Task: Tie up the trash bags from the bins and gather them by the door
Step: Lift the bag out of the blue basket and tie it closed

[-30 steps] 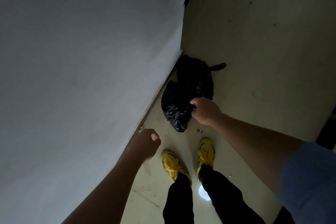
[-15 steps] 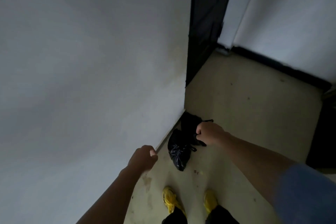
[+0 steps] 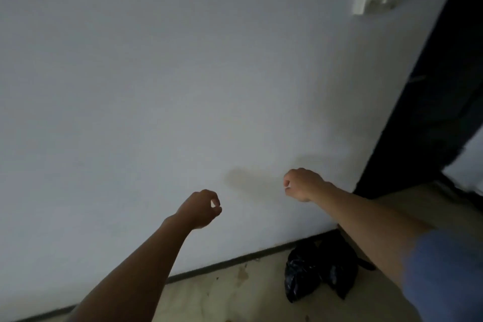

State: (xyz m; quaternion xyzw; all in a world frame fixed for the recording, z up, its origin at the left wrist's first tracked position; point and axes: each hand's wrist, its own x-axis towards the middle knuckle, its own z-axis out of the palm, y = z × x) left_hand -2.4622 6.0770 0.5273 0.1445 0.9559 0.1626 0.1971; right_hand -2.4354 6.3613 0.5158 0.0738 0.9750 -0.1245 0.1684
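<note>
trash bags (image 3: 317,268) are crinkly glossy black plastic, wall (image 3: 156,86) is matt painted, floor (image 3: 230,293) smooth and stained

Wall (image 3: 156,86) blocked straight ahead, near left hand (image 3: 201,209) and right hand (image 3: 303,184). Trash bags (image 3: 321,272) sat at its base under the right forearm. Bare floor (image 3: 235,295) left of them was free; dark doorway (image 3: 431,112) right.

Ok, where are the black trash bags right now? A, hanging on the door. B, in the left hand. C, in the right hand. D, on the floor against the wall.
D: the black trash bags lie on the floor at the foot of the wall; the left hand and right hand are raised, curled and hold nothing.
</note>
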